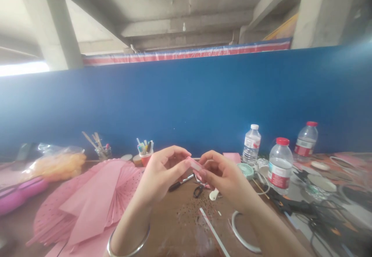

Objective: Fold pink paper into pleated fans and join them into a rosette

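Between both hands, above the middle of the brown table, is a small folded pink strip with a whitish face [195,165]. My left hand [167,168] pinches its left end between thumb and fingers. At the other end, my right hand [219,172] grips it with thumb and curled fingertips. Whether it is paper or card I cannot tell. Below the hands lie a black-handled tool [175,186], small black scissor-like handles [198,191] and a white rounded piece [214,194]. Pleated pink paper fans with small holes [95,199] spread out beside my left forearm.
Tiny dark bits [200,210], a white strip [213,230] and a silvery ring [242,233] lie on the table [171,226]. Bottles [251,143], [280,168] and a mint-green fan [245,170] stand right. A pen cup [146,157] stands behind; a blue partition [186,106] closes the back.
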The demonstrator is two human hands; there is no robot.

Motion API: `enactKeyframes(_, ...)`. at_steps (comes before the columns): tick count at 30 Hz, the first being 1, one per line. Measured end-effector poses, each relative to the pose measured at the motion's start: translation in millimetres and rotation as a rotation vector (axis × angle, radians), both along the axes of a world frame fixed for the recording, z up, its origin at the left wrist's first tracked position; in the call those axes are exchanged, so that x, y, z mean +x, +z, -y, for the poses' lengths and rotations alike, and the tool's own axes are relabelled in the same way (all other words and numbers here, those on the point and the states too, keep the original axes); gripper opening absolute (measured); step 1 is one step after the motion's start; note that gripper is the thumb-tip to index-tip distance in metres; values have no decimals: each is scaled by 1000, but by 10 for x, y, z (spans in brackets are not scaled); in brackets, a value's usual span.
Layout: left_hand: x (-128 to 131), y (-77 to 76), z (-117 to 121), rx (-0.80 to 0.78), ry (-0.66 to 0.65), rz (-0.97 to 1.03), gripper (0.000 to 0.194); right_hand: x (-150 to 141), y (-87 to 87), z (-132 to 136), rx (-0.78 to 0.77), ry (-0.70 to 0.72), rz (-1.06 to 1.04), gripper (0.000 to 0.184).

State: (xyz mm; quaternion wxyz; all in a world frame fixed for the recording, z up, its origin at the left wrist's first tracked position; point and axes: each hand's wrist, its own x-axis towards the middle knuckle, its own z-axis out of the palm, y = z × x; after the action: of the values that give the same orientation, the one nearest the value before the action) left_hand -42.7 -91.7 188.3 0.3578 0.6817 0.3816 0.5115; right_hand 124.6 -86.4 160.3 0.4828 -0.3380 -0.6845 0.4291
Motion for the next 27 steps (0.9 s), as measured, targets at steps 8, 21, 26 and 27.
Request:
enactKeyframes(8,4,-30,-20,-4,26,48,14,29,134,121,116,-43,178,13)
enactKeyframes(21,-31,10,16,42,-167,38,14,39,199,178,62,44,61,16)
enactKeyframes(26,41,2,20,107,30,-40,15,-51,31,165,661,-473,80,11)
enactKeyframes(27,62,0,23,136,63,-54,15,-73,2,169,745,-505,88,13)
